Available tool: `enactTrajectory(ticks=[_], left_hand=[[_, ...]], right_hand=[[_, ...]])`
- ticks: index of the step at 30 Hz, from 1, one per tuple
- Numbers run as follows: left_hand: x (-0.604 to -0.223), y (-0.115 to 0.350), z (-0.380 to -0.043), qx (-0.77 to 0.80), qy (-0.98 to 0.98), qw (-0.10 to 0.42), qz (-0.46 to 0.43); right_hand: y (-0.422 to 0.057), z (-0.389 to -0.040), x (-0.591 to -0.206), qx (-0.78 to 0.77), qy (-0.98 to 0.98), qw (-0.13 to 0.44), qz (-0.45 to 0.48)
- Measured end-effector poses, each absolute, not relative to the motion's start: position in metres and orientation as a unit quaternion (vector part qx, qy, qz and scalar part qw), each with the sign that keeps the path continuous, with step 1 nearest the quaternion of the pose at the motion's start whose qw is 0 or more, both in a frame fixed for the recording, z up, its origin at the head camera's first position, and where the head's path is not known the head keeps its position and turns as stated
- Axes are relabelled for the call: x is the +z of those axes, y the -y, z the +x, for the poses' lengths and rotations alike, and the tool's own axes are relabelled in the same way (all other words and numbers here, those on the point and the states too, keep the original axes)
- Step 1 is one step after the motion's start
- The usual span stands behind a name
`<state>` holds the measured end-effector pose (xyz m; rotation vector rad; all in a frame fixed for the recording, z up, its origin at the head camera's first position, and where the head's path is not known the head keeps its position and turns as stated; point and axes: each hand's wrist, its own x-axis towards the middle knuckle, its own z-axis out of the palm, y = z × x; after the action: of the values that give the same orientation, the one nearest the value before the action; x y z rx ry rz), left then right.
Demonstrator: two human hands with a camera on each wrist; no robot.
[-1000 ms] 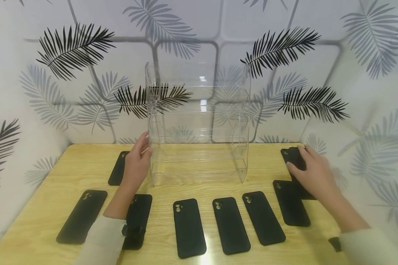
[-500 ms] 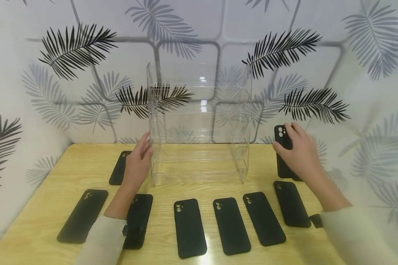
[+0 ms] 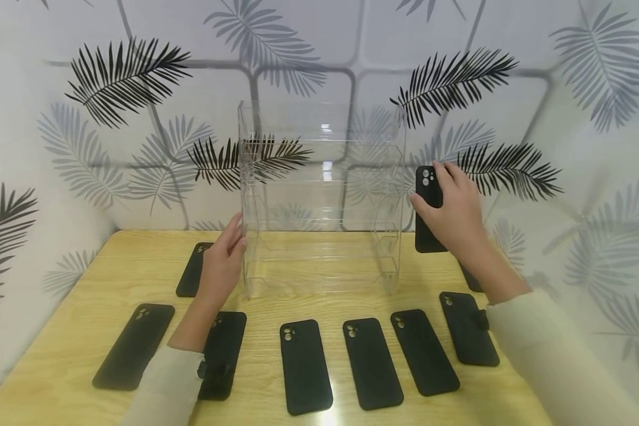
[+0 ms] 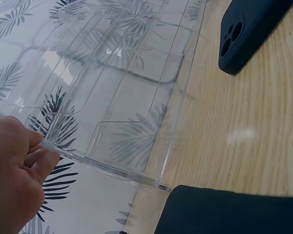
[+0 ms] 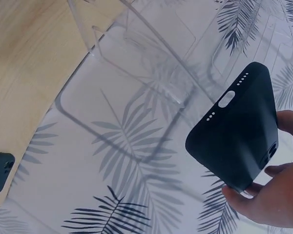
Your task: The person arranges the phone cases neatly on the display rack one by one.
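Observation:
A tiered clear acrylic display rack [image 3: 319,258] stands upright near the wall. My left hand [image 3: 220,263] holds its left side edge, and in the left wrist view thumb and fingers pinch the rim of the clear panel [image 4: 129,141]. Just right of the rack, my right hand [image 3: 455,210] grips a black phone case [image 3: 428,232] raised off the table, upright, camera cutouts at the top. From the right wrist view, the case's bottom edge with its port slot shows [image 5: 239,126]; the fingers are around its sides.
Several black phone cases lie on the wooden table [image 3: 266,307]: one front centre [image 3: 306,367], one beside it [image 3: 373,364], others right [image 3: 425,352], far left [image 3: 134,347] and under the left forearm [image 3: 225,355]. Leaf-patterned wall covering [image 3: 511,106] rises behind.
My right hand has picked up a phone case from the back right of the table, lifting it and bringing it left toward the rack. The left hand stays on the rack.

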<state>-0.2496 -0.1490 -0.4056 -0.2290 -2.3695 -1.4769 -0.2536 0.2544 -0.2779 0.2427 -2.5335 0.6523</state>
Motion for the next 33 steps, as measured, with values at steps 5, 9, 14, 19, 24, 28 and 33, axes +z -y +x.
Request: enactTrajectory(ticks=[5, 9, 14, 19, 24, 28, 33], left_hand=[[-0.406, 0.150, -0.250, -0.520, 0.835, 0.164, -0.074], [-0.408, 0.150, -0.250, -0.517, 0.837, 0.162, -0.071], [-0.408, 0.150, -0.250, -0.514, 0.839, 0.162, -0.069], [-0.408, 0.149, -0.249, -0.516, 0.839, 0.159, -0.069], [-0.407, 0.148, -0.249, -0.513, 0.840, 0.163, -0.072], [-0.406, 0.148, -0.249, -0.513, 0.839, 0.166, -0.071], [-0.405, 0.148, -0.249, -0.515, 0.837, 0.167, -0.075]], right_hand=[[-0.238, -0.271, -0.272, 0.252, 0.925, 0.269, 0.093], [-0.226, -0.283, -0.268, 0.255, 0.918, 0.287, 0.101], [-0.209, -0.295, -0.265, 0.249, 0.908, 0.317, 0.114], [-0.195, -0.304, -0.258, 0.251, 0.903, 0.329, 0.115], [-0.187, -0.317, -0.248, 0.278, 0.892, 0.340, 0.112], [-0.182, -0.328, -0.239, 0.311, 0.876, 0.352, 0.106], [-0.177, -0.343, -0.227, 0.336, 0.863, 0.368, 0.087]])
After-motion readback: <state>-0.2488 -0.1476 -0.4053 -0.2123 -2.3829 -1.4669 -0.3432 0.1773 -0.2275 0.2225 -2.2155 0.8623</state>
